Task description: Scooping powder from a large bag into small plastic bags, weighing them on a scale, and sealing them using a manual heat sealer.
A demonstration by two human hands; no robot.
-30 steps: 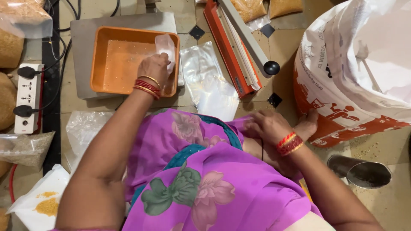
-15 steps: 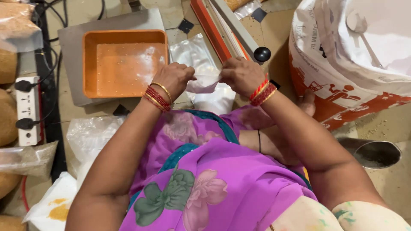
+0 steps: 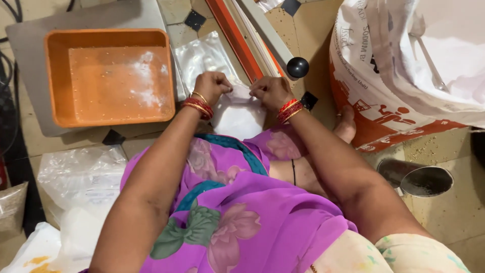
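Note:
My left hand (image 3: 212,85) and my right hand (image 3: 270,91) are close together in front of me, both pinching the top edge of a small clear plastic pouch (image 3: 237,108) that hangs between them over my lap. Both wrists wear red and gold bangles. An orange tray (image 3: 108,76) dusted with white powder sits on a grey scale platform (image 3: 76,25) to the left of my left hand. More clear pouches (image 3: 204,53) lie flat beyond my hands.
An orange and white heat sealer with a black knob (image 3: 297,66) lies at top centre. A large white and orange sack (image 3: 404,65) stands open at right. A steel cup (image 3: 422,179) lies on the floor at right. Plastic bags (image 3: 81,177) lie at left.
My left hand left the orange tray and came to the right hand at the centre. Both hands now hold the clear pouch, slightly lower and nearer my lap than half a second ago.

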